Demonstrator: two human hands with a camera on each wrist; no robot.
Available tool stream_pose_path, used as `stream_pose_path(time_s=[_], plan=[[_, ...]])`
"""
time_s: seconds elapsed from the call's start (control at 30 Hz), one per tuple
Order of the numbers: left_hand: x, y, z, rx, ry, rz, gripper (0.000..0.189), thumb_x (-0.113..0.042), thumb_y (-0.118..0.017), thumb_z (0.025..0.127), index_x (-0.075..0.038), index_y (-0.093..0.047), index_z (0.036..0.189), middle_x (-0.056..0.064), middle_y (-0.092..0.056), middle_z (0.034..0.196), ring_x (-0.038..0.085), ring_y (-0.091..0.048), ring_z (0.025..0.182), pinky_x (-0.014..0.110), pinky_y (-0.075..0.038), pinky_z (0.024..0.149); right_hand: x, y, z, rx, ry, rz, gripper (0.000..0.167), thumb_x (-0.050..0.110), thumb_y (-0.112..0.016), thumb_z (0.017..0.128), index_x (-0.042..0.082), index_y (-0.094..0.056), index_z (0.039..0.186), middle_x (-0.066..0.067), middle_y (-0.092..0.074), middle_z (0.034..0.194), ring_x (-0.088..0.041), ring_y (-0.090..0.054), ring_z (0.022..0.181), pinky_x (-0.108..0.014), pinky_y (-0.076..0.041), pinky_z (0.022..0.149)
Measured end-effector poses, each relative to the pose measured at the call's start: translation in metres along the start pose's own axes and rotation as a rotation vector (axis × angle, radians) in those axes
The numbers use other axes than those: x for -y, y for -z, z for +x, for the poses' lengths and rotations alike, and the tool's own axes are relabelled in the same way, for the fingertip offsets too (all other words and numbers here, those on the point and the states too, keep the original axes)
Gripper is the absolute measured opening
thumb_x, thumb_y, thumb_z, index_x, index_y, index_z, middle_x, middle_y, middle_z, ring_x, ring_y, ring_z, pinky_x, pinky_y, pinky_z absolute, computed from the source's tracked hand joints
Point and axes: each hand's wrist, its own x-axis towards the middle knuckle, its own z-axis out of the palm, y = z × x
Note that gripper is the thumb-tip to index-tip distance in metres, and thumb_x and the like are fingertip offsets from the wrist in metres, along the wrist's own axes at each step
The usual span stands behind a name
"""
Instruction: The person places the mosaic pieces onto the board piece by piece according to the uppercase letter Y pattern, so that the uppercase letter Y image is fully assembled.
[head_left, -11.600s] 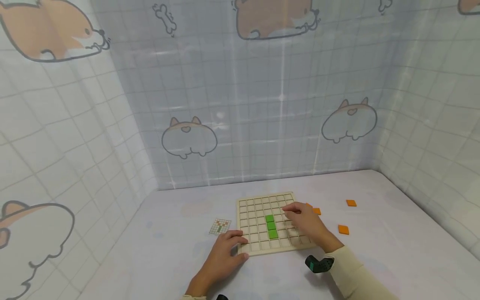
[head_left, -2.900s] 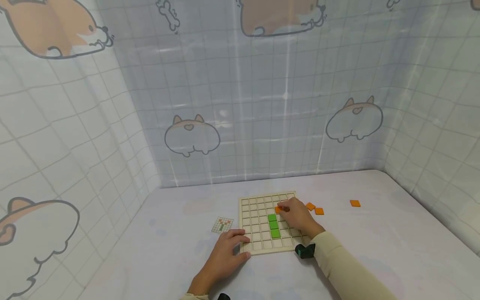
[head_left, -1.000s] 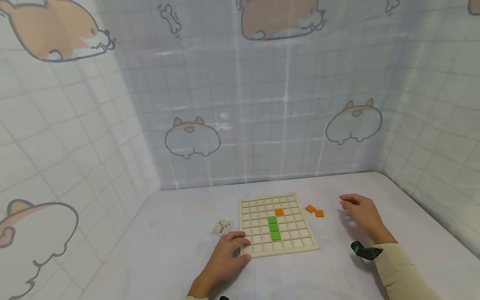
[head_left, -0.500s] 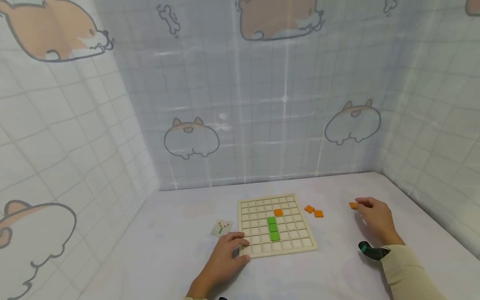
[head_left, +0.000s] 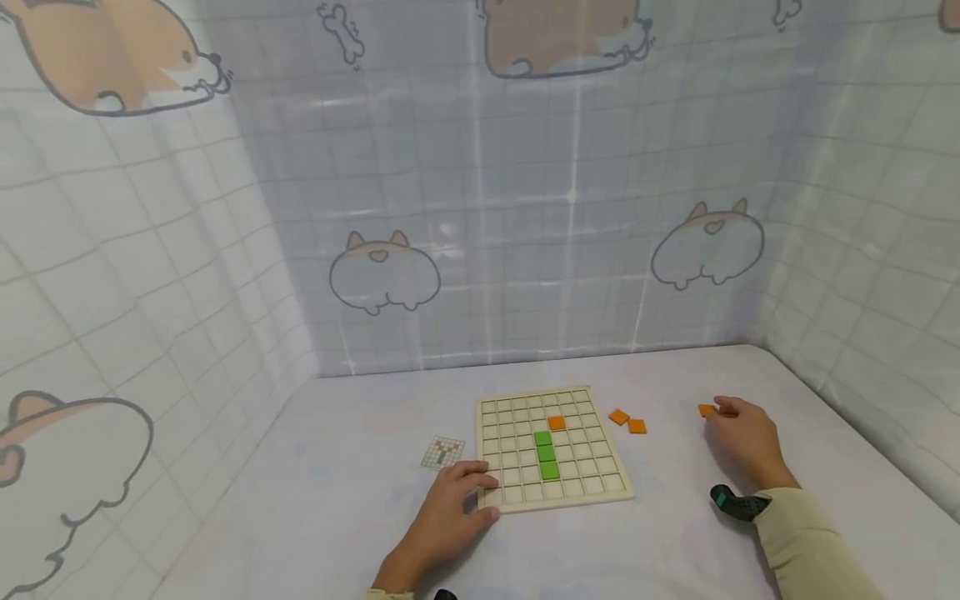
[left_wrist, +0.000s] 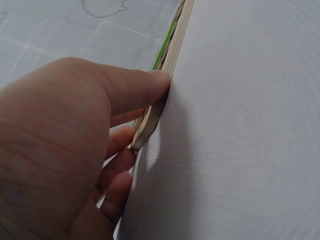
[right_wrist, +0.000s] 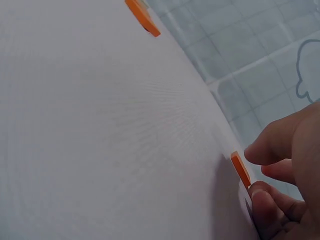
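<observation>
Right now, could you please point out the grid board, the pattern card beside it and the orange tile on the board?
Grid board [head_left: 582, 452], head view: a bare part of its gridded surface.
Pattern card [head_left: 442, 452], head view: the middle of its printed face.
Orange tile [head_left: 557, 423], head view: the centre of its top face.

The whitish counter [head_left: 322, 492] carries a pale grid board [head_left: 592, 483] at its middle — a small patterned card [head_left: 443, 451] just left of the board, two orange tiles [head_left: 637, 426] just right, another orange tile [head_left: 706, 410] farther right.
</observation>
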Motion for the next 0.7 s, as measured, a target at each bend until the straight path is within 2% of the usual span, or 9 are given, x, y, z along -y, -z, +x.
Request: stream_pose_path(time_s=[0.2,0.4,0.7], plan=[[-0.0027,0.0,0.0005,0.008,0.005,-0.011,0.029,-0.028,-0.076,0.086,-0.018,-0.073,0.113,0.003,-0.057,0.136,0.03,-0.047,0.126,0.055,-0.038,0.104,0.0027,-0.0016,0.0034,-0.032,0.04,-0.092,0.054,0.016,-0.052,0.094,-0.015,-0.047,0.138,-0.035,-0.053,0.127,-0.049,-0.049,0.114,-0.06,-0.042,0.096],[-0.001,-0.0029,0.0006,0.008,0.012,-0.006,0.029,-0.03,-0.076,0.086,-0.02,-0.073,0.112,0.002,-0.057,0.136,0.029,-0.047,0.125,0.054,-0.038,0.104,0.0034,-0.0032,0.0076,-0.032,0.069,-0.175,0.046,0.012,-0.056,0.093,-0.017,-0.054,0.129,-0.039,-0.053,0.126,-0.053,-0.049,0.115,-0.062,-0.041,0.097],[-0.0011,-0.0002,0.0021,0.016,0.019,-0.005,0.029,-0.029,-0.076,0.085,-0.02,-0.072,0.113,0.002,-0.056,0.136,0.031,-0.047,0.127,0.057,-0.037,0.105,0.0045,-0.009,0.0075,-0.063,0.05,-0.174,0.039,0.012,-0.059,0.093,-0.015,-0.058,0.122,-0.034,-0.055,0.115,-0.048,-0.051,0.104,-0.059,-0.045,0.088]])
